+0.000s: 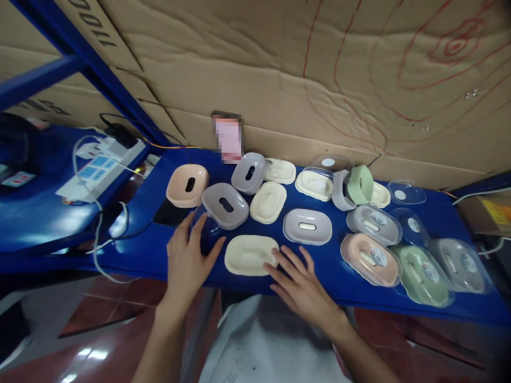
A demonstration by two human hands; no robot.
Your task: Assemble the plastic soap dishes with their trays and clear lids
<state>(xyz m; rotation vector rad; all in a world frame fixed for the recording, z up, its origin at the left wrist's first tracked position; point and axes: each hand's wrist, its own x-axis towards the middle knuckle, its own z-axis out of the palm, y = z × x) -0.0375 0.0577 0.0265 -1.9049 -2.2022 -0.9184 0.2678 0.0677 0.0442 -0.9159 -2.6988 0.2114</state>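
My left hand point(189, 252) is open, thumb apart from the fingers. Its fingertips reach the edge of a clear plastic lid point(209, 223), which lies beside a grey oval box with a slot point(225, 206). A cream oval tray point(249, 256) lies in front of me, between my hands. Resting on the tray's right end are the spread fingertips of my right hand point(301, 282). Just beyond that hand sits a grey piece with a white bar in its middle point(307, 226). Another cream tray point(268, 202) lies further back.
On the left are a peach slotted box point(187, 185), a dark flat object point(172, 213) and a white power strip point(99, 170). Several clear-covered boxes, including a peach one point(369, 259) and a green one point(423, 274), stand right. A phone point(228, 137) leans against the cardboard wall.
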